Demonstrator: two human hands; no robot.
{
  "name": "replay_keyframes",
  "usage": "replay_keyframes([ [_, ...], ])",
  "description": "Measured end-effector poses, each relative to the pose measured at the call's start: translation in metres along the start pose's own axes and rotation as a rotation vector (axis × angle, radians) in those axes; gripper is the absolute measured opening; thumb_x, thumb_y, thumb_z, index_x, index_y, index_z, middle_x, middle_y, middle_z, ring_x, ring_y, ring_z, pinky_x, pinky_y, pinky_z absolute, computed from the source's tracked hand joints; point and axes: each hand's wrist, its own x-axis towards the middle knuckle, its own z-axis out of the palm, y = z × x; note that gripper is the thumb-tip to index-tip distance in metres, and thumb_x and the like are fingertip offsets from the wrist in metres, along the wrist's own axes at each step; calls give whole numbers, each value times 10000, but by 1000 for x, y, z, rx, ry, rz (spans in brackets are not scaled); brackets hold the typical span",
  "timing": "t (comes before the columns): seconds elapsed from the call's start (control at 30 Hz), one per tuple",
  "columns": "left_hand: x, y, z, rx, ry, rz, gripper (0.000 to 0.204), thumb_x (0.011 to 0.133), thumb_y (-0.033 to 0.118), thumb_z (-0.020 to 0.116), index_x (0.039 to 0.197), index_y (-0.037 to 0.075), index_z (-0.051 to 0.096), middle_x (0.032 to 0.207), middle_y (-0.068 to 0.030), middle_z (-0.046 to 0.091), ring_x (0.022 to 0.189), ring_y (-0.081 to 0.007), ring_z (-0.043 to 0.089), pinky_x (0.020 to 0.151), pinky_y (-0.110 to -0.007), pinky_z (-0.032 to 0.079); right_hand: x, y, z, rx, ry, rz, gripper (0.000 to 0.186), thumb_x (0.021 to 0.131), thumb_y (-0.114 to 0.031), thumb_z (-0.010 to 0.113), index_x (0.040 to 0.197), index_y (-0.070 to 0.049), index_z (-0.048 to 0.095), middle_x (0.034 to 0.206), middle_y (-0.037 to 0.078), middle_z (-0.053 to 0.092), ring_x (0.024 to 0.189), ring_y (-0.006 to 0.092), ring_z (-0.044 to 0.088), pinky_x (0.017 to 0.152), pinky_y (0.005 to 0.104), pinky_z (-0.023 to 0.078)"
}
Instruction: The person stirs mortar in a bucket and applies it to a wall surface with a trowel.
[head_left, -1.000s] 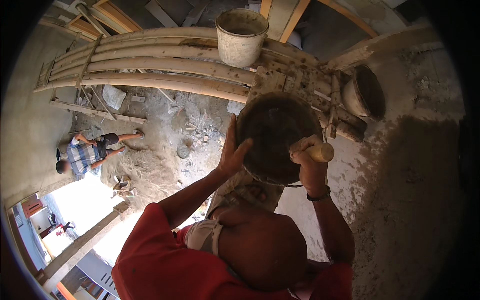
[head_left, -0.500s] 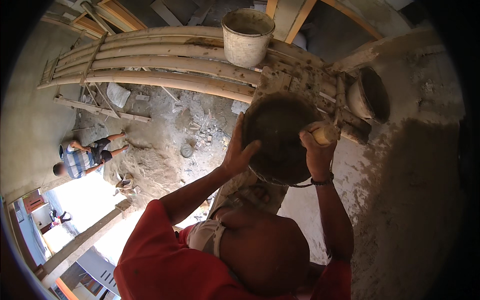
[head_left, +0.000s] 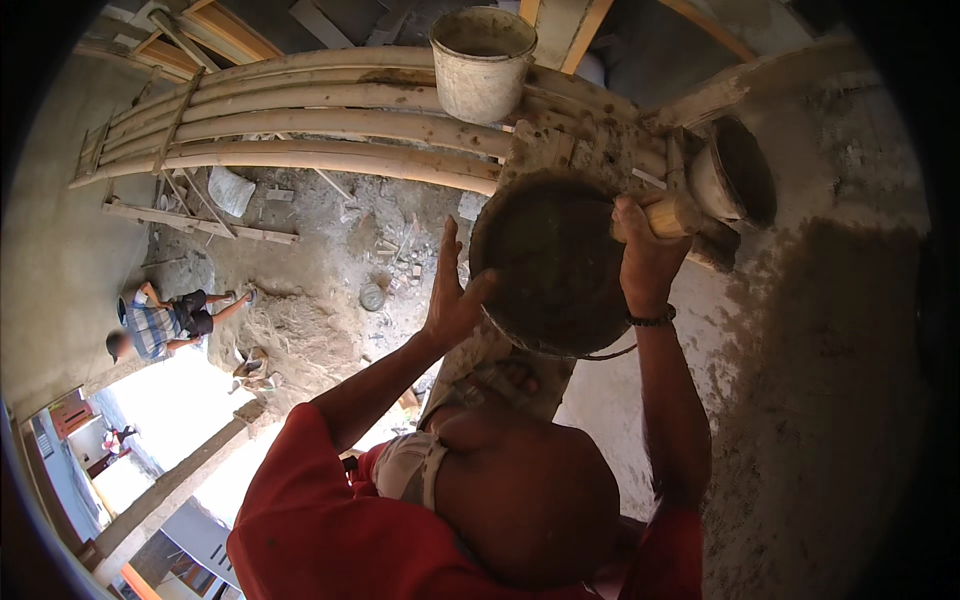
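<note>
A dark round bucket (head_left: pixel 553 350) stands in front of me on a mortar-stained plank, with wet grey mortar (head_left: pixel 550 262) inside. My left hand (head_left: pixel 458 297) is at its left side, fingers stretched and thumb over the rim; whether the thumb presses on it I cannot tell. My right hand (head_left: pixel 648 258) grips a tool by its thick wooden handle (head_left: pixel 670 216), at the bucket's right rim. The tool's working end is hidden, so its exact kind does not show. A thin wire bail hangs along the near rim.
Bamboo poles (head_left: pixel 330 124) run leftward as scaffolding, high above a rubble-strewn floor (head_left: pixel 390 235). A pale bucket (head_left: pixel 483 70) stands on them; another bucket (head_left: pixel 735 175) lies tilted by the partly plastered wall (head_left: pixel 800 330). Far below left is another person (head_left: pixel 158 325).
My left hand has lifted its fingers away from the bucket's side. My right hand has risen slightly and turned, so the wooden handle now points right. The person below shifted a little.
</note>
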Motion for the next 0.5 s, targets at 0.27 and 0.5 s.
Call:
replay_keyframes([
  [0.27, -29, 40, 2, -450, -189, -830, 597, 981, 216, 576, 1461, -18, 308, 1290, -168, 523, 1076, -257, 604, 896, -395, 537, -23, 22, 6, 43, 78, -82, 219, 808, -12, 755, 864, -59, 548, 843, 44, 644, 729, 120, 616, 642, 266, 515],
  [0.5, -39, 49, 5, -402, -334, -685, 422, 993, 161, 541, 1347, -41, 432, 1239, -156, 583, 1025, -231, 637, 841, -365, 564, -37, 29, 1, -9, 310, 420, 167, 814, -38, 709, 849, -75, 550, 794, 46, 621, 635, 103, 587, 540, 245, 452],
])
